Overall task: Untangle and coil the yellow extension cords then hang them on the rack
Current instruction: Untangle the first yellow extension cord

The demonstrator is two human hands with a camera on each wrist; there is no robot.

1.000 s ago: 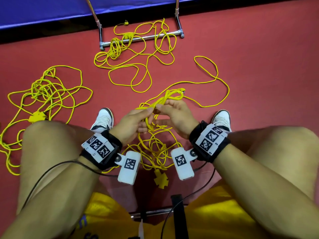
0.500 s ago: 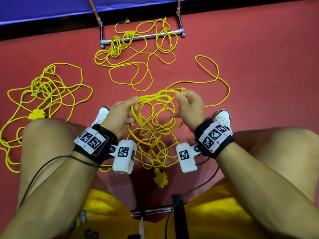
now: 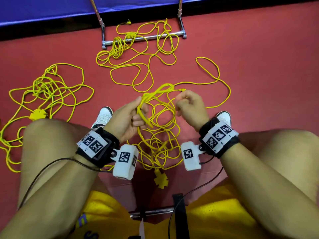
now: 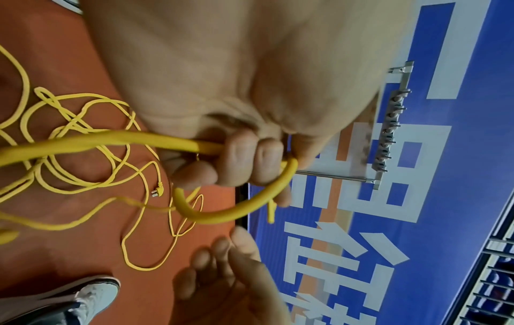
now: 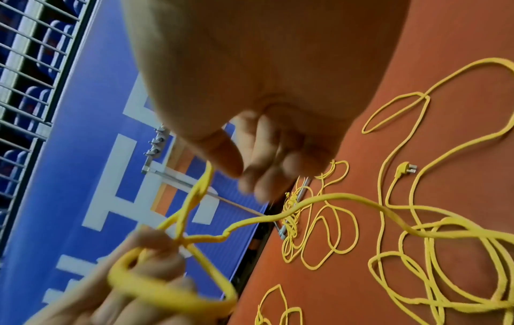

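I sit on the red floor with a tangled yellow extension cord (image 3: 145, 98) between my knees; its socket block (image 3: 161, 181) lies near my lap. My left hand (image 3: 136, 118) grips a loop of this cord (image 4: 111, 140), fingers curled round it. My right hand (image 3: 186, 102) pinches a strand of the same cord (image 5: 204, 184) at its fingertips, a short way to the right. The cord's long tail runs off to the right across the floor. The rack's hook rail (image 4: 389, 132) stands up against the blue wall; its foot bar (image 3: 146, 37) lies ahead of me.
A second tangled yellow cord (image 3: 48, 90) with its socket block (image 3: 38, 115) lies at my left knee. A third cord (image 3: 134, 54) is draped over the rack's foot bar. A plug (image 5: 406, 169) rests on the floor. My white shoes (image 3: 103, 116) flank the tangle.
A second ago both hands were together on the cord. They have drawn apart, and a loop of cord now stands up between them.
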